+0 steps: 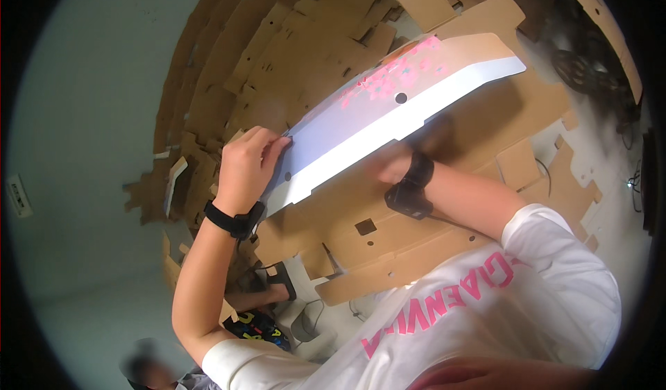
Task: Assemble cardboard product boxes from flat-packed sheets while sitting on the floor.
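Note:
A long printed cardboard sheet, lilac with pink blossoms, lies slanted across the middle. Its near side is a bright white folded flap with notches, and two round holes show in it. At its left end my left hand is closed, thumb and fingers pinching the edge. My right hand reaches in below the white flap. The flap and blur hide its fingers, so their grip does not show. Beneath the sheet is a brown cardboard piece with a square cutout and small holes.
Stacks of flat brown cardboard fill the far side. A pale wall runs along the left. Another person's foot in a dark sandal is at lower left. Cables lie on the light floor at right.

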Tool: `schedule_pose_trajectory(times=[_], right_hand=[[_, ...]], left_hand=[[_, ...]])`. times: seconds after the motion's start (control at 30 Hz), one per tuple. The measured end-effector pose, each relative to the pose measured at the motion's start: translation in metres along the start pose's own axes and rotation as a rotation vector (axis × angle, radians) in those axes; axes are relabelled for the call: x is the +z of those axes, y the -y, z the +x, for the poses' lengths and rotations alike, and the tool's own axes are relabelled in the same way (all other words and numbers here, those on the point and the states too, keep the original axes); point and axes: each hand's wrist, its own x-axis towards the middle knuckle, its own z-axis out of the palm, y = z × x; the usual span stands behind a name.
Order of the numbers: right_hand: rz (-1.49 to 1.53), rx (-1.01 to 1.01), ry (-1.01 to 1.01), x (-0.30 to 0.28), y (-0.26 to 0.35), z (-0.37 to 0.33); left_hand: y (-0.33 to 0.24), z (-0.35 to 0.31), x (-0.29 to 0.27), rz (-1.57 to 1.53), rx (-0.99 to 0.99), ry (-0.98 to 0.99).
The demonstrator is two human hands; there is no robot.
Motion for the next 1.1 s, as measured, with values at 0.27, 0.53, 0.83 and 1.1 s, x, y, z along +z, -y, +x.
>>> schedule_pose_trajectory(times=[0.27,0.53,0.83,1.1], right_hand=[[0.049,-0.395,-0.156,0.028,0.047,-0.023],[-0.306,-0.638,0.052,0.038,0.055,-0.023],[0.031,-0.506,0.251,0.045,0.063,-0.024],[0.171,-0.439,0.114,0.026,0.057,-0.023]], left_hand=[[0.000,0.005,0.019,-0.028,-0.005,-0.082],[0.029,0.031,-0.006,-0.487,-0.389,0.338],[-0.056,0.107,0.001,-0.317,0.183,0.233],[-0.084,0.117,0.020,-0.362,0.011,0.003]])
